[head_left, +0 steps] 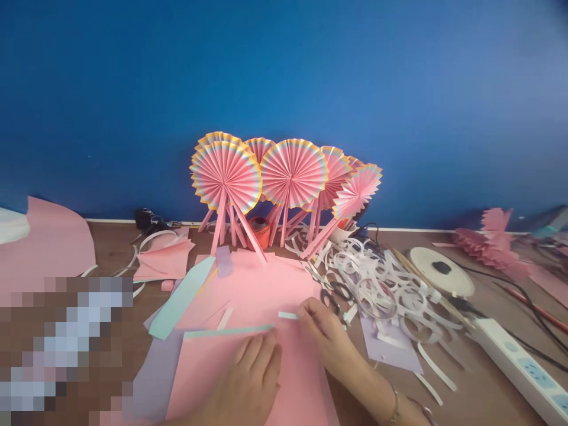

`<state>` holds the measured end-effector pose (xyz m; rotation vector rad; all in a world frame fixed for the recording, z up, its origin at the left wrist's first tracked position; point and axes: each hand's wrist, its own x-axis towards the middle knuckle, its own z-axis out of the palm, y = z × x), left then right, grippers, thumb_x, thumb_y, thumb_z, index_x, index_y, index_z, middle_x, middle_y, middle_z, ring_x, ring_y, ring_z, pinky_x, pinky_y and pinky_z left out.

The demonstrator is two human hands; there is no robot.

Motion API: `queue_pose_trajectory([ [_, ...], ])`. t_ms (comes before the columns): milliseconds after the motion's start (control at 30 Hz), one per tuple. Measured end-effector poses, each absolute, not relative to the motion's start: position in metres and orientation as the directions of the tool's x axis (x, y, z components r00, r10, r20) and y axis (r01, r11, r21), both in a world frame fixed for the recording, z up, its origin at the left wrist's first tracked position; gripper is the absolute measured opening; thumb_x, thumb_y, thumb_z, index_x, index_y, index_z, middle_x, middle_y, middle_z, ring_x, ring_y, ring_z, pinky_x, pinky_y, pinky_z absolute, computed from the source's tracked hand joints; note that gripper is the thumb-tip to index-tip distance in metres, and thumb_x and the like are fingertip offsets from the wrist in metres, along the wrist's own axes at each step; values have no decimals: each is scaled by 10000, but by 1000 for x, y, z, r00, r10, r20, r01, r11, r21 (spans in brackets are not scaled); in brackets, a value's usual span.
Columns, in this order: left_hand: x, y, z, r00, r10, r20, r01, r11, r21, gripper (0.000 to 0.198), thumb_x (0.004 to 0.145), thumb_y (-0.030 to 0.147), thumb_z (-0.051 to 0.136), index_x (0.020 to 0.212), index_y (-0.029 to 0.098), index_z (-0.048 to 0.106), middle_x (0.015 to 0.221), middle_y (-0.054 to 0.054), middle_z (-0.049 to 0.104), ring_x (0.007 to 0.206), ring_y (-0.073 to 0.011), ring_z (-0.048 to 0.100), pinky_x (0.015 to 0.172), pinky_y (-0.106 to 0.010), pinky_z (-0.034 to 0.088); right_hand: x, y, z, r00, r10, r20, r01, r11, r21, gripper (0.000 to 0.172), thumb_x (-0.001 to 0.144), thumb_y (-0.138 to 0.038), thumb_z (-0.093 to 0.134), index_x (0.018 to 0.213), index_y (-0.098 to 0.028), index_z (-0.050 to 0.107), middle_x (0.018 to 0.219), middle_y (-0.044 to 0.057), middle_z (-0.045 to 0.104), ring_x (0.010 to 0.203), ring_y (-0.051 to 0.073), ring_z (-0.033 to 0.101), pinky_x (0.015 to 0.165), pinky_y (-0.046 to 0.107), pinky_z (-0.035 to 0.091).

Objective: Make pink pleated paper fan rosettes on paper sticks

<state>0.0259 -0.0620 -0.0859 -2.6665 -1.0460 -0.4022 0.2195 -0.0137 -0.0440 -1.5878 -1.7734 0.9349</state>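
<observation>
A pink sheet (213, 361) with a light blue strip (231, 331) along its top edge lies in front of me. My left hand (255, 370) rests flat on this sheet, fingers together and stretched forward, holding nothing. To its right, my right hand (322, 331) pinches the end of a short light blue strip (287, 315) above larger pink paper (266, 284). The strip's free end points left, apart from the sheet's edge. A light blue folded piece (183, 297) and a small purple piece (224, 261) lie beyond the left side of the sheet.
Pleated pink paper fans (293, 173) stand against the blue wall. White curled strips (373, 278) and black-handled scissors (331, 300) are on the right, with a white power strip (519, 361) and a round white lid (441, 271) farther right. Loose pink paper (164, 257) lies left.
</observation>
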Motion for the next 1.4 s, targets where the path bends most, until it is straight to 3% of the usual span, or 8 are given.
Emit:
queue_pose_trajectory([
  [233, 26, -53, -73, 703, 600, 381, 671, -737, -78, 359, 899, 387, 440, 1103, 152, 619, 1167, -129, 660, 1024, -272, 580, 868, -370, 382, 219, -13, -57, -237, 971, 23, 641, 174, -747, 235, 922, -207, 358, 691, -214, 400, 794, 32, 501, 760, 180, 487, 712, 318, 403],
  [500, 25, -53, -72, 667, 654, 358, 705, -709, -17, 367, 870, 440, 485, 1101, 182, 606, 1190, -136, 621, 1059, -270, 554, 925, -368, 383, 229, -4, -52, -309, 947, -84, 617, 132, -776, 237, 909, -191, 399, 674, -215, 409, 805, 20, 495, 744, 163, 501, 683, 295, 414],
  [733, 24, -58, -73, 662, 701, 265, 719, -694, 41, 382, 870, 392, 496, 1180, 180, 565, 1282, -166, 546, 1145, -322, 513, 946, -419, 396, 229, -3, -50, -322, 943, -81, 639, 153, -754, 235, 893, -186, 412, 659, -216, 417, 799, 29, 505, 737, 167, 507, 666, 301, 420],
  [1133, 24, -54, -82, 699, 636, 328, 673, -739, -1, 400, 886, 428, 440, 1143, 154, 578, 1235, -171, 595, 1104, -312, 558, 951, -422, 374, 226, -3, -49, -320, 944, -76, 658, 164, -735, 235, 880, -171, 413, 650, -215, 399, 797, 35, 496, 742, 178, 509, 667, 315, 421],
  [1400, 24, -53, -70, 732, 626, 269, 650, -760, 3, 386, 899, 393, 452, 1148, 135, 594, 1223, -144, 617, 1181, -308, 505, 993, -436, 318, 226, -3, -49, -327, 944, -39, 665, 201, -719, 238, 880, -176, 420, 646, -216, 410, 778, 31, 503, 722, 171, 516, 655, 304, 433],
])
